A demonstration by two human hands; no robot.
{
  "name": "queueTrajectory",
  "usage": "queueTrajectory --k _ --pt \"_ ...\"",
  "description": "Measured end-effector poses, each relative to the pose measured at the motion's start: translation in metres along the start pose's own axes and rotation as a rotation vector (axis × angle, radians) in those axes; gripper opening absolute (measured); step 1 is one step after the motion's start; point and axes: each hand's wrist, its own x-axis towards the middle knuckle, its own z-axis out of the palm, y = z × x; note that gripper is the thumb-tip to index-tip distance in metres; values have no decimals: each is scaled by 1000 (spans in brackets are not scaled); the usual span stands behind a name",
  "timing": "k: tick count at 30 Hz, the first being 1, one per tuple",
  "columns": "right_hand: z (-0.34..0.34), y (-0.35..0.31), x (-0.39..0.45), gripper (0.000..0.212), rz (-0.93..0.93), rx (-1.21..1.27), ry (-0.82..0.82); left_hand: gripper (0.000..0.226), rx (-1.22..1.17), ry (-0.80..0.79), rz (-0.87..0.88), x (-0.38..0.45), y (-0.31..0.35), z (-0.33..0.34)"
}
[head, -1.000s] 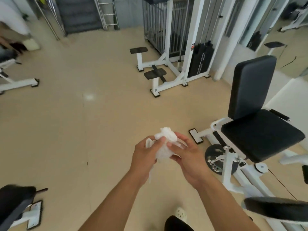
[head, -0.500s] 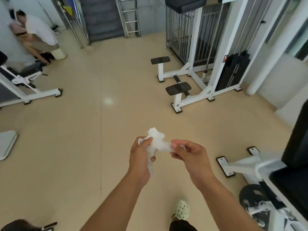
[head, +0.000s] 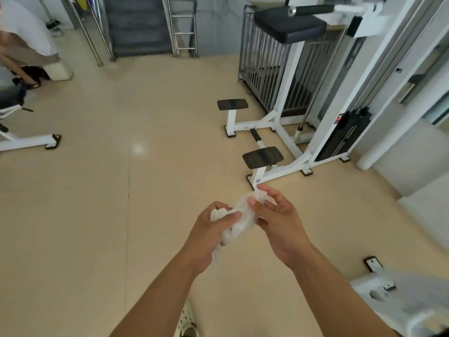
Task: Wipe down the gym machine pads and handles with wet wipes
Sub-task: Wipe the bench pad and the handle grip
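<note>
A crumpled white wet wipe (head: 237, 221) is held in mid-air between both hands, above the beige floor (head: 97, 215) near its near edge. The left hand (head: 209, 235) grips the lower part of the wipe, fingers curled round it and thumb pressed across the top. The right hand (head: 279, 222) pinches the upper part between thumb and forefinger; its remaining fingers are loosely bent and apart from the wipe. A tail of the wipe hangs below the left palm. Beyond the hands, toward the far right of the floor, stands a white-framed gym machine (head: 291, 122) with two low black foot pads (head: 263, 156) and a raised black seat pad (head: 289, 25); its black weight stack (head: 345, 135) sits at the right side of the frame. Part of another white machine (head: 388, 300) occupies the near right corner, blurred. At the far left edge a second person (head: 21, 42) bends over beside a white machine base (head: 26, 142). A light perforated shoe (head: 185, 322) shows at the near edge.
</note>
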Motion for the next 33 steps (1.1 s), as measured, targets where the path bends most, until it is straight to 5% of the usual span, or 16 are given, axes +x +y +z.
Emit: queueTrajectory --k 15,19,33 --pt "116 -42 252 12 -183 121 524 14 53 -86 -42 266 124 -124" --pt "118 -65 347 11 -255 67 600 35 73 -84 -56 354 155 -127" --pt "162 -211 667 8 -368 -346 611 45 198 -70 43 654 298 -160"
